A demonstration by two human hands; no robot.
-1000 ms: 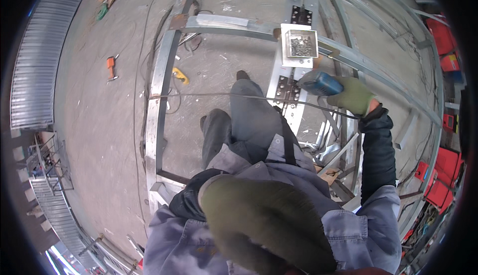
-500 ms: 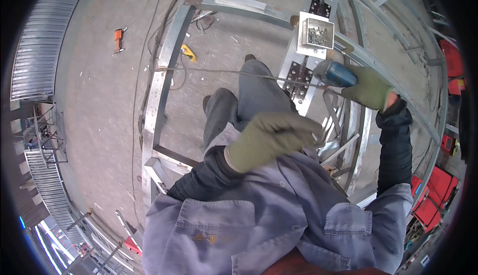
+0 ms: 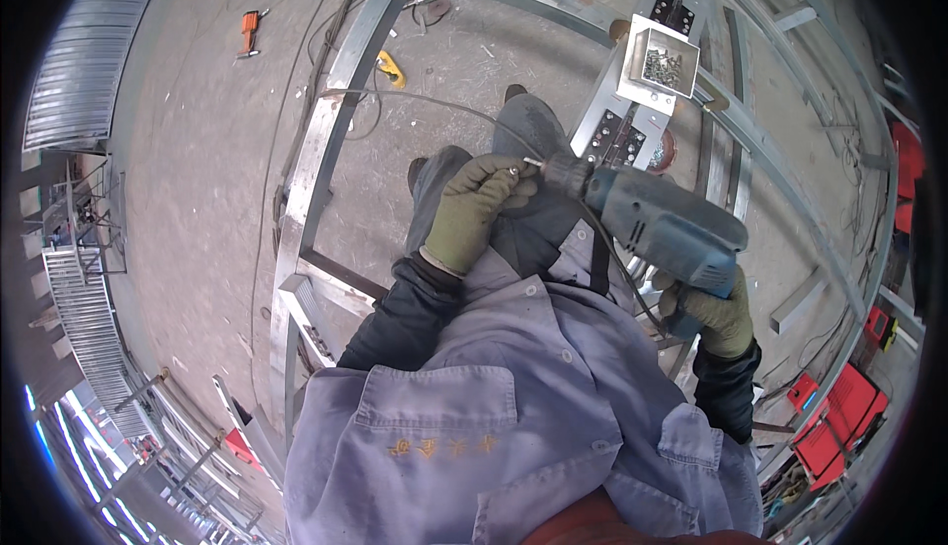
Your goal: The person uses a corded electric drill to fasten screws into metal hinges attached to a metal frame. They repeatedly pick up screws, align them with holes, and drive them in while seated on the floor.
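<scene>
Power drill point(image 3: 671, 227), blue-grey. Location: ahead of the torso, right of centre, between both gloved hands. Long axis: slanting from near right to far left, with chuck point(image 3: 565, 175) and pale bit point(image 3: 533, 162) at the far-left end, aimed toward the left hand point(image 3: 464, 214).

Right hand point(image 3: 719, 316): at the near-right end, fingers wrapped round the handle beneath the rear of the body.

Left hand: nearer of the two to the bit. Fingers point(image 3: 486, 166) bent, thumb and forefinger pressed together on a small bright piece point(image 3: 513, 172); possibly a screw, too small to tell.

Key relation: bit just right of the left fingertips, roughly level with the pinch. Contact between bit and bright piece: cannot tell.

Surroundings: dark cable point(image 3: 434, 103), looping past the chuck toward the right hand. Beyond the drill, square box point(image 3: 660, 41) of small metal pieces, set on a white plate point(image 3: 632, 89); dark hinge point(image 3: 604, 142) between plate and drill, well apart from the left fingers.
</scene>
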